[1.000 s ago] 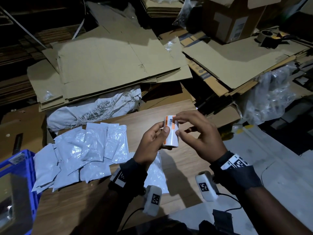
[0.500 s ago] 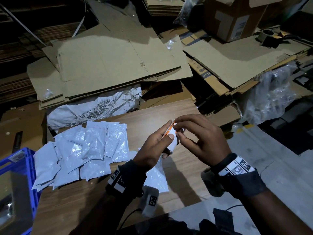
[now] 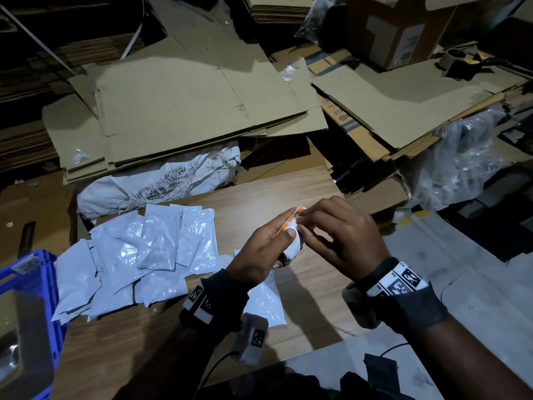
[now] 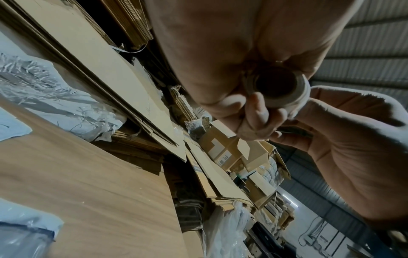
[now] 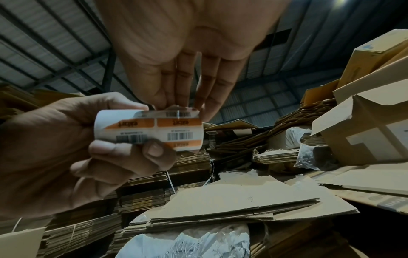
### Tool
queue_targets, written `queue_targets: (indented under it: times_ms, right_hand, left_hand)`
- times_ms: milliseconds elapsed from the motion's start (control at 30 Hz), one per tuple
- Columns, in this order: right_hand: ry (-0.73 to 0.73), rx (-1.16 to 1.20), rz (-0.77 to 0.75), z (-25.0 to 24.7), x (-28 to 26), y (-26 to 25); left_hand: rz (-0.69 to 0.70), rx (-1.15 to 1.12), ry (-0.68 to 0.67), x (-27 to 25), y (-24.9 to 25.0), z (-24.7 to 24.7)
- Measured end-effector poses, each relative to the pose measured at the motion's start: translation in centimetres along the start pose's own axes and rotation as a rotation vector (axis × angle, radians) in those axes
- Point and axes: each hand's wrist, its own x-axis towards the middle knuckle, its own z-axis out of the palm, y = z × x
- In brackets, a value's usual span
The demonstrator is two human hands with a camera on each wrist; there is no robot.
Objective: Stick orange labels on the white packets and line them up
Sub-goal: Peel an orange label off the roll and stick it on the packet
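My left hand (image 3: 265, 249) grips a roll of orange-and-white barcode labels (image 3: 291, 232) above the wooden table (image 3: 302, 298). In the right wrist view the roll (image 5: 152, 129) lies sideways in that hand, and my right hand's fingertips (image 5: 183, 104) pinch the edge of a label at its top. My right hand (image 3: 343, 235) is right beside the roll. The left wrist view shows the roll's hollow core (image 4: 276, 85). A loose pile of white packets (image 3: 135, 255) lies on the table to the left, and one more packet (image 3: 265, 301) lies under my left wrist.
A blue crate (image 3: 26, 313) stands at the table's left edge. Flattened cardboard sheets (image 3: 202, 96) and a white sack (image 3: 161, 183) lie behind the table. A cardboard box (image 3: 398, 27) and a tape roll (image 3: 455, 57) sit at the back right, clear plastic bags (image 3: 461, 160) on the right.
The roll has tilted from upright to leaning and come down closer to the table. My right fingers have closed in on the label edge at its top.
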Motion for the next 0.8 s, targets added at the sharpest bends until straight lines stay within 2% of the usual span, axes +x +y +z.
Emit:
queue_targets:
  times_ms: [133,267,400,567,700,800]
  right_hand:
    - [0.031,0.03,0.045,0.1,-0.2,0.4]
    - [0.026,0.126,0.058,-0.7,-0.3,0.3]
    - [-0.026,0.002,0.034,-1.1,-0.2,-0.3]
    - [-0.004,-0.153,0.003,-1.2,0.1,-0.9]
    - [0.023,-0.187,-0.019,-1.0,0.1,-0.9]
    - [0.04,-0.12,-0.007,-1.1,-0.1,-0.5]
  left_hand:
    - [-0.046,0.014,0.008,0.0,-0.4,-0.1]
    - [-0.034,0.005,0.008,0.0,0.1,-0.2]
    - [-0.02,0.059,-0.017,0.0,0.3,-0.2]
    - [-0.031,0.095,-0.006,-0.1,0.7,0.1]
    - [-0.047,0.102,0.008,0.1,0.7,0.2]
    - [-0.061,0.091,0.015,0.1,0.6,0.3]
